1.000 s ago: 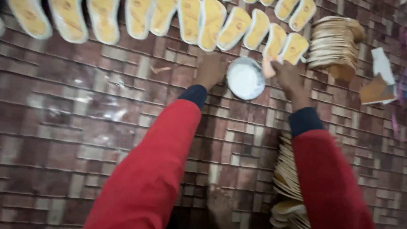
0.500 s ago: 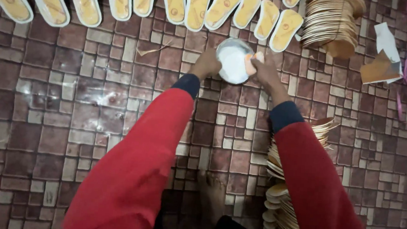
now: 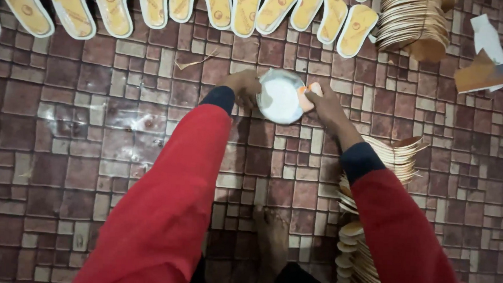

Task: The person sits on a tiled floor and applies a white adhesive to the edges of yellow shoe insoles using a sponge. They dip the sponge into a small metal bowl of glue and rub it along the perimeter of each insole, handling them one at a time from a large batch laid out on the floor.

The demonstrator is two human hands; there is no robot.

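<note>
A small round bowl (image 3: 278,97) of white liquid rests on the tiled floor. My left hand (image 3: 244,85) grips its left rim. My right hand (image 3: 325,104) pinches an orange sponge (image 3: 307,95) at the bowl's right rim, touching the white liquid. Both arms wear red sleeves with dark cuffs. A row of yellow shoe insoles (image 3: 155,4) with white borders lies along the top, just beyond the bowl.
A stack of tan insoles (image 3: 415,24) stands at top right, beside cardboard scraps (image 3: 485,65). Another long stack of tan insoles (image 3: 368,222) runs under my right forearm. My bare foot (image 3: 272,240) rests on the brown tiled floor (image 3: 62,149).
Both hands drew the bowl toward me, away from the insole row. The sponge has stayed at the bowl's right rim.
</note>
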